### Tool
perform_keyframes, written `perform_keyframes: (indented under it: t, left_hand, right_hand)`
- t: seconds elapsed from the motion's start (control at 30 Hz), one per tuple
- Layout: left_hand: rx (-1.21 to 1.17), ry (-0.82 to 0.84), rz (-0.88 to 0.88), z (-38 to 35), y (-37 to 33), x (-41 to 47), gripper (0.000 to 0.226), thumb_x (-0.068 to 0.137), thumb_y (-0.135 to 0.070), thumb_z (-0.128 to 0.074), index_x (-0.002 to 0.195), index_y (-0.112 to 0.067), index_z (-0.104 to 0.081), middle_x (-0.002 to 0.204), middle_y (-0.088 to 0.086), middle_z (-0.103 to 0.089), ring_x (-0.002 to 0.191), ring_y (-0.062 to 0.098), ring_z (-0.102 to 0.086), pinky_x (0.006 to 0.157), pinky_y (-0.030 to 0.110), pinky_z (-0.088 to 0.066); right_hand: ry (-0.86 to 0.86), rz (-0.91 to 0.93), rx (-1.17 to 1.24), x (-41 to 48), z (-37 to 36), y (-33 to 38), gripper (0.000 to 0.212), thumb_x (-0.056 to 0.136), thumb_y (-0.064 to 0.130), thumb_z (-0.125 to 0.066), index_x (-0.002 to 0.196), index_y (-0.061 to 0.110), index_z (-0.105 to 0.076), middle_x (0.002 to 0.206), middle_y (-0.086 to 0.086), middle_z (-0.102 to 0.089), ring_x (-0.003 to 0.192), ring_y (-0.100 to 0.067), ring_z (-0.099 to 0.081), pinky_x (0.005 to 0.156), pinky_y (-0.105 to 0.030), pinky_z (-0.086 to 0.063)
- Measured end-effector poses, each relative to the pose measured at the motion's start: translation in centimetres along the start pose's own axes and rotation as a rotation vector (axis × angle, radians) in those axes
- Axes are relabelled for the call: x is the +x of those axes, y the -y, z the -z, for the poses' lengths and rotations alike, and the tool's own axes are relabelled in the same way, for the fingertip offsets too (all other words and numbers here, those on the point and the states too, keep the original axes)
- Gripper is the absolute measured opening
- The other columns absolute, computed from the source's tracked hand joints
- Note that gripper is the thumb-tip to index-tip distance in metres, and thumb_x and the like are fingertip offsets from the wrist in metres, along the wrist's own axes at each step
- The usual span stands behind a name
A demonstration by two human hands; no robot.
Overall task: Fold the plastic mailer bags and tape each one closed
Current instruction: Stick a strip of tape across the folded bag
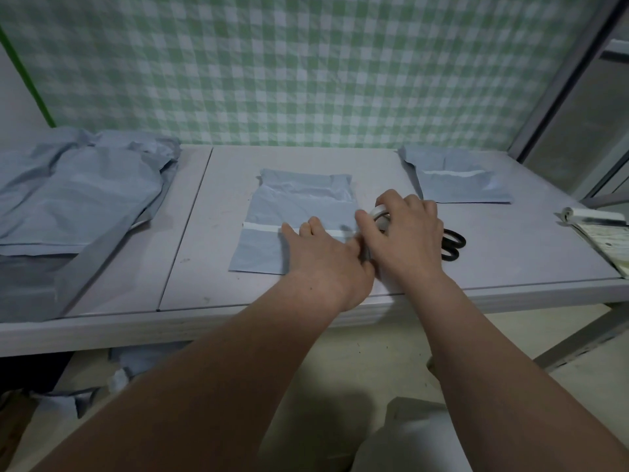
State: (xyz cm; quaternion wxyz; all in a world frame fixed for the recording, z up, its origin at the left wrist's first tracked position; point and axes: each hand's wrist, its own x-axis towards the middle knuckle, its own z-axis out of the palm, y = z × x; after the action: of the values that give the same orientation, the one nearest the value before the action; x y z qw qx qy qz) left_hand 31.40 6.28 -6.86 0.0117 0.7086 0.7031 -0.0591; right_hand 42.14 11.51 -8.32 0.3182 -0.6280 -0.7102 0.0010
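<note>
At the middle of the desk [204, 233] a pale blue folded mailer bag [299, 212] lies flat, with a white tape strip [262, 227] across its fold. Contents, if any, can't be seen.

The left hand [323, 253] rests on the bag's lower right part, fingers straight, pressing down over the strip. The right hand [405, 229], at the bag's right edge and touching the left hand, is curled around a white tape roll [379, 212].

Black scissors [452, 243] lie just right of that bag, partly under the right hand. Further right and back sits a second mailer bag [463, 185], folded, with its own white strip across it. Well left of the middle bag, a rumpled pile of mailer bags [75, 192] hangs over the desk edge. A notepad [599, 233] sits far right of the bag, at the desk's edge.

Behind the bag a green and white checked cloth [306, 63] covers the wall, with a grey metal frame [561, 80] to its right. Below the desk, more blue plastic lies on the floor [374, 352].
</note>
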Motion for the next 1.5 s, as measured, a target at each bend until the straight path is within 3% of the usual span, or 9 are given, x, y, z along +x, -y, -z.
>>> perform_keyframes:
  t: [0.23,0.73,1.13,1.27,1.37,1.5]
  left_hand:
    - [-0.059,-0.063,0.039,-1.3,-0.1,0.1,0.054,0.095,-0.055,-0.009,0.147,-0.039,-0.009,0.154,0.025,-0.004,0.143,0.037,-0.003,0.111,0.06,0.001]
    - [-0.104,-0.136,0.038,-2.0,4.4,-0.9,0.057,0.096,-0.051,-0.01,0.149,-0.028,-0.015,0.159,-0.002,-0.007,0.145,0.017,-0.009,0.113,0.057,0.002]
    - [-0.082,-0.108,0.179,-2.9,10.4,-2.0,0.062,0.095,-0.051,-0.007,0.149,-0.021,-0.014,0.158,-0.007,-0.01,0.144,0.016,-0.013,0.113,0.058,0.001]
    - [-0.072,-0.101,0.218,-2.7,10.8,-2.4,0.064,0.095,-0.051,-0.007,0.15,-0.018,-0.012,0.159,-0.006,-0.008,0.146,0.018,0.001,0.114,0.057,0.003]
    - [-0.01,-0.1,0.218,-2.2,10.2,-2.3,0.064,0.096,-0.046,-0.007,0.151,-0.013,-0.009,0.16,-0.003,-0.002,0.146,0.019,0.011,0.113,0.056,0.007]
    - [-0.057,-0.139,0.128,-2.1,7.9,-1.8,0.062,0.096,-0.043,-0.009,0.15,-0.013,-0.012,0.159,-0.002,-0.005,0.146,0.019,0.006,0.113,0.056,0.009]
  right_hand:
    - [-0.003,-0.016,-0.054,-0.1,-0.2,-0.2,0.033,0.078,0.035,-0.063,0.104,0.018,-0.053,0.098,-0.006,-0.056,0.101,-0.029,-0.043,0.074,-0.037,-0.036]
    - [-0.019,0.015,-0.073,-0.3,-0.2,-0.3,0.033,0.075,0.029,-0.064,0.104,0.018,-0.053,0.095,-0.005,-0.055,0.097,-0.029,-0.042,0.071,-0.034,-0.031]
    - [-0.026,0.021,-0.074,-0.3,-0.3,-0.3,0.032,0.074,0.027,-0.065,0.101,0.016,-0.054,0.092,-0.006,-0.055,0.094,-0.029,-0.042,0.07,-0.036,-0.033]
    - [-0.02,0.016,-0.066,-0.4,-0.3,-0.2,0.031,0.074,0.027,-0.066,0.1,0.016,-0.053,0.091,-0.006,-0.053,0.094,-0.029,-0.041,0.07,-0.035,-0.032]
    - [-0.024,0.013,-0.056,-0.4,-0.3,-0.2,0.03,0.074,0.026,-0.065,0.1,0.015,-0.053,0.091,-0.006,-0.053,0.093,-0.028,-0.04,0.07,-0.035,-0.033]
    - [-0.023,0.011,-0.048,-0.4,-0.2,-0.2,0.031,0.074,0.025,-0.065,0.1,0.016,-0.053,0.092,-0.006,-0.053,0.093,-0.028,-0.041,0.071,-0.037,-0.036]
